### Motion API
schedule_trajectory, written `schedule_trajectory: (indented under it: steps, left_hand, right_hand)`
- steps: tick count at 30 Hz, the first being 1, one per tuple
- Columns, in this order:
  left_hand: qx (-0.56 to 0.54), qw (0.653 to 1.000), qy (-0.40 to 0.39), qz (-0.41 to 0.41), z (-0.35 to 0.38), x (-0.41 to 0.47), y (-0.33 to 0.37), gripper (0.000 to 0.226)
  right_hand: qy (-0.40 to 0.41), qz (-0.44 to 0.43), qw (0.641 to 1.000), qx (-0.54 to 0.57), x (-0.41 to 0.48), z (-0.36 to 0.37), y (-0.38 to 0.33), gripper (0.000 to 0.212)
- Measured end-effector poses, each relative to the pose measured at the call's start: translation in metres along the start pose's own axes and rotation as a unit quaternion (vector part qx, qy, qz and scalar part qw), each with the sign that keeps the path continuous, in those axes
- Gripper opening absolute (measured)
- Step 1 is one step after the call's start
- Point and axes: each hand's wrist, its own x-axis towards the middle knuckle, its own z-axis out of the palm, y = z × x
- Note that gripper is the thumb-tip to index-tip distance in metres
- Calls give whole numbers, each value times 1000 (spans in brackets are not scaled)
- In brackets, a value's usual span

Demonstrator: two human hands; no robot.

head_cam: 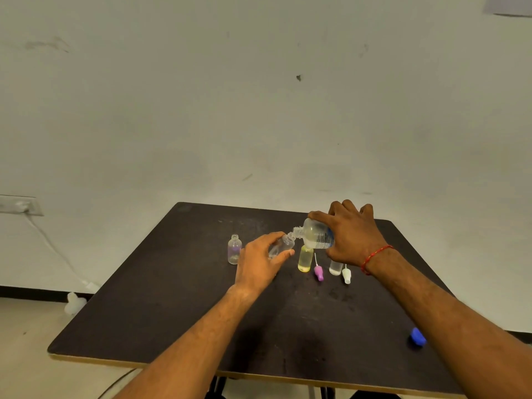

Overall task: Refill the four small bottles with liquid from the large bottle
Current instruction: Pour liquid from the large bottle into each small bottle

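While our right hand (354,234) grips the tilted large bottle (315,234) above the table (172,312), its neck meets the mouth of a small bottle (283,244), which our left hand (259,263) holds slanted. If the narrow mouths misalign or the tilt steepens, liquid would likely spill onto the yellow bottle (305,259) just below.

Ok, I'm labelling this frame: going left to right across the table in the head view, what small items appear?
Purple-tinted clear small bottle, clear small bottle tilted in the left hand, yellow-tinted small bottle, pink nozzle cap, whitish clear small bottle, white nozzle cap, blue plastic cap.
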Motion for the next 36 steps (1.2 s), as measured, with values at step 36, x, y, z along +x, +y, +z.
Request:
schedule_trajectory:
  steps: [36]
  left_hand:
    - [-3, 1000, 1, 7, -2, -1, 5, 53]
  right_hand:
    - [-13, -7, 1000, -15, 2, -5, 3, 78]
